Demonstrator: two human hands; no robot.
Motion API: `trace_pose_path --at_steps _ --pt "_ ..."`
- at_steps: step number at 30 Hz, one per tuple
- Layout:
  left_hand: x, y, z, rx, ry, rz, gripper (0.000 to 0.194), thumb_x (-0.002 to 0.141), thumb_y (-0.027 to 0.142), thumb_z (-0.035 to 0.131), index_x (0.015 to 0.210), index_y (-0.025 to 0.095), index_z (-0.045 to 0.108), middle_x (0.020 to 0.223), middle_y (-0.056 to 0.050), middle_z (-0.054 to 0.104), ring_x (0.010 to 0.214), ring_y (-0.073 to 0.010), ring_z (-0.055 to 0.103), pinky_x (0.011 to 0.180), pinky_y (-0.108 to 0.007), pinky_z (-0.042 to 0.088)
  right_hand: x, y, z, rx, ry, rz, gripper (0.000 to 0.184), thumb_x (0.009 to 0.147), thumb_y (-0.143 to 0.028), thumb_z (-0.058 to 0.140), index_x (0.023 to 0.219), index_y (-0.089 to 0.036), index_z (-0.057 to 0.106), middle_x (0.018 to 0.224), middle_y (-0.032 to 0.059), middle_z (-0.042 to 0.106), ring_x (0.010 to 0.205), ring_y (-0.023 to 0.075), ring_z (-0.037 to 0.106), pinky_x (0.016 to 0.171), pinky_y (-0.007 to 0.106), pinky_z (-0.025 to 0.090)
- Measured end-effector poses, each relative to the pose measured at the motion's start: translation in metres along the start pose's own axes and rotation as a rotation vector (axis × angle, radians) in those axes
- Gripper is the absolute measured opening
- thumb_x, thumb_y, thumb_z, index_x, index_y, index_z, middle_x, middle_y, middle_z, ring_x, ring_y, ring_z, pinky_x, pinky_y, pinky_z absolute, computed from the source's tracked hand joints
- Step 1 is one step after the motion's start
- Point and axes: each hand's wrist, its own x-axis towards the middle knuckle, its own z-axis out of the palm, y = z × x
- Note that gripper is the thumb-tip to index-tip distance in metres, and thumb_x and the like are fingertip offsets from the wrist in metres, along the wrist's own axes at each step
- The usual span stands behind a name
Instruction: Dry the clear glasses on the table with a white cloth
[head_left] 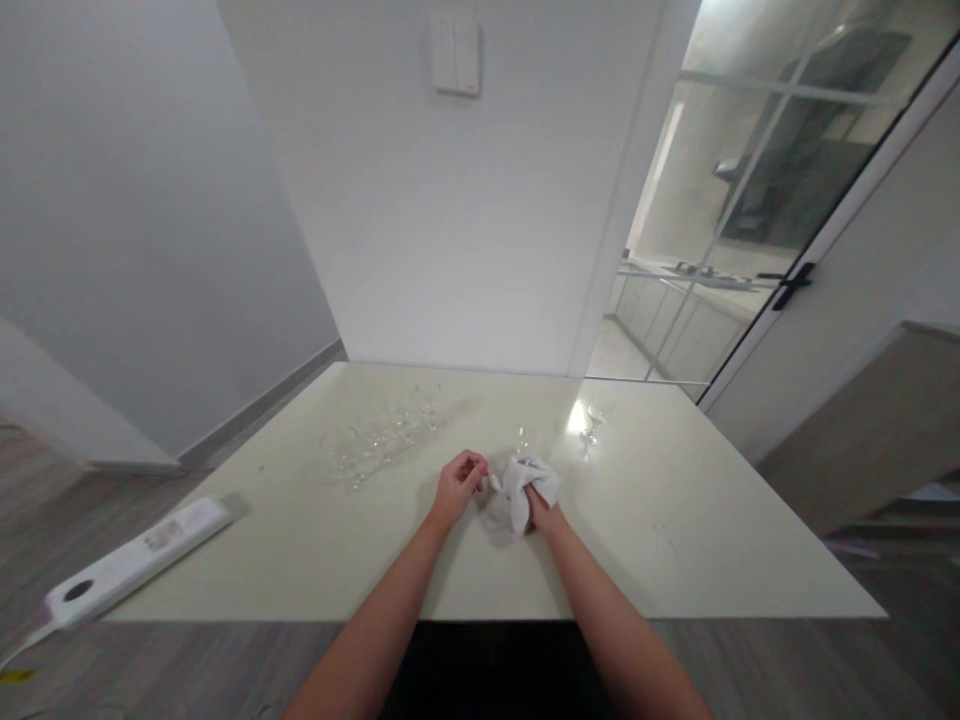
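My right hand (538, 510) is closed around a crumpled white cloth (517, 492), which hides most of its fingers. Clear glass (523, 440) shows just above the cloth's far edge; whether it sits inside the cloth or behind it, I cannot tell. Just left of the cloth, my left hand (459, 487) has its fingers curled in with thumb and fingertips together. What they hold, if anything, is too small to make out. Several clear stemmed glasses (377, 438) stand in a group to the left. One more stemmed glass (590, 428) is on the right, beside a bright reflection.
All of this is on a pale glossy table (675, 540) pushed against a white wall (465, 230). A long white power strip (142, 560) juts over the table's left edge, its cord trailing down. At the right is a glass-paned door (697, 260) with a black handle (793, 287).
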Motion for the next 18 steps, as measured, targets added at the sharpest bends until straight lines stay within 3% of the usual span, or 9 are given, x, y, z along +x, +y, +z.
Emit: trace_pose_path --at_steps 3,6,10,13,18 --pt "0.004 -0.005 -0.002 -0.092 -0.011 0.023 0.045 0.066 0.052 0.073 0.089 0.017 0.055 0.076 0.0 0.056 0.06 -0.0108 0.05 0.05 -0.02 0.039 -0.005 -0.003 0.005 -0.167 -0.137 -0.114 0.029 0.07 -0.046 0.063 0.082 -0.019 0.064 0.08 0.0028 0.066 0.077 0.0189 0.06 0.078 0.031 0.05" --pt "0.006 -0.007 -0.002 -0.149 -0.009 0.058 0.048 0.059 0.05 0.079 0.084 0.017 0.054 0.076 0.0 0.055 0.065 -0.0119 0.051 0.057 -0.022 0.041 -0.007 -0.008 0.01 -0.231 -0.286 -0.141 0.022 0.07 -0.04 0.064 0.077 -0.019 0.063 0.073 -0.0003 0.063 0.07 0.0168 0.057 0.072 0.029 0.05" --pt "0.005 -0.005 -0.003 -0.248 -0.095 -0.052 0.048 0.068 0.055 0.07 0.093 0.016 0.062 0.084 -0.007 0.063 0.072 -0.0165 0.057 0.063 -0.027 0.043 -0.011 -0.019 0.01 -0.136 -0.358 0.031 0.021 0.075 -0.042 0.06 0.077 -0.021 0.065 0.077 0.002 0.066 0.086 0.0208 0.062 0.091 0.037 0.047" --pt "0.005 -0.004 -0.002 -0.314 -0.185 -0.127 0.057 0.07 0.059 0.065 0.106 0.015 0.064 0.098 -0.013 0.066 0.085 -0.022 0.061 0.071 -0.031 0.045 -0.014 -0.026 0.008 -0.034 -0.355 0.202 0.027 0.078 -0.045 0.057 0.087 -0.021 0.067 0.085 0.0041 0.069 0.09 0.0231 0.065 0.095 0.042 0.046" --pt "0.007 -0.002 0.0 -0.227 -0.013 -0.103 0.058 0.06 0.044 0.08 0.109 0.018 0.061 0.095 -0.007 0.066 0.08 -0.0179 0.062 0.07 -0.028 0.045 -0.009 -0.022 0.008 -0.174 -0.272 0.025 0.028 0.068 -0.044 0.068 0.084 -0.022 0.069 0.094 0.0054 0.071 0.101 0.0255 0.062 0.104 0.045 0.039"
